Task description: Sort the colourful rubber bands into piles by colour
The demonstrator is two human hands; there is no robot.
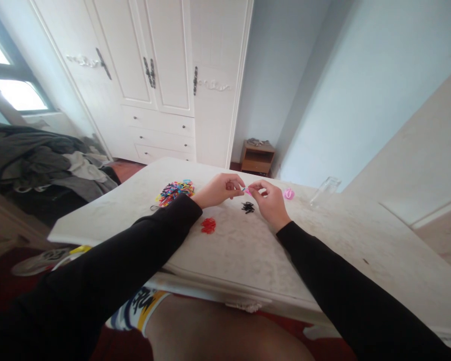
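Observation:
My left hand (227, 189) and my right hand (266, 198) meet over the far half of the table, fingertips pinched close together. Between them shows a small pink loop (247, 191), gripped by my right fingers. What my left fingertips pinch is too small to make out. Just below the hands lies a little heap of black loops (248, 207). A red heap of loops (208, 225) is nearer to me, and a pink heap of loops (289, 193) sits beyond my right hand. Left of my left wrist spreads a larger mixed-colour pile of loops (176, 192), partly hidden by my sleeve.
A clear glass (325, 192) is at the right on the pale, stained table (225, 260). A single dark loop (154, 207) lies beside the mixed pile. Behind stand a white wardrobe (161, 75) and a small wooden cabinet (257, 158); clothes (56, 160) are heaped at left.

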